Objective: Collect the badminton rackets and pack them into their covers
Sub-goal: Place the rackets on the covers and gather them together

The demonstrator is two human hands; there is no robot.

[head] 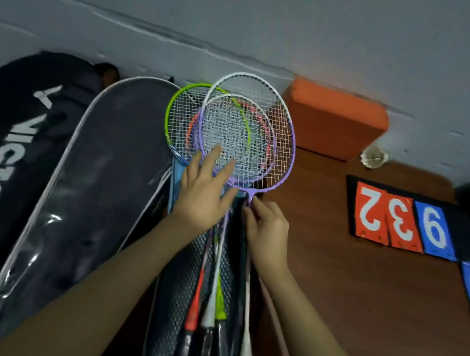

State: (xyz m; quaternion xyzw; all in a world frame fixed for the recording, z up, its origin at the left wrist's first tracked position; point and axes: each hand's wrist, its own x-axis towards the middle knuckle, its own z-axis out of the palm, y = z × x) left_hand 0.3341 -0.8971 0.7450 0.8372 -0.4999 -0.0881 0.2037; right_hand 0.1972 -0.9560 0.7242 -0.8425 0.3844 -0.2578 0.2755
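Several badminton rackets lie stacked with overlapping heads: a purple-and-white one (pixel 289 143) on top, a green one (pixel 174 107) and an orange-red one (pixel 262 121) beneath. Their shafts and handles run toward me over a black mesh cover (pixel 181 285). My left hand (pixel 204 191) rests flat with straight fingers on the strings of the top heads. My right hand (pixel 266 228) pinches the purple racket's shaft just below its head. A large black cover with white piping (pixel 97 172) lies open to the left.
A black Victor racket bag (pixel 3 149) lies at far left. An orange block (pixel 334 119) stands against the grey wall. A shuttlecock (pixel 374 157) and red and blue score cards (pixel 403 224) sit on the brown table to the right.
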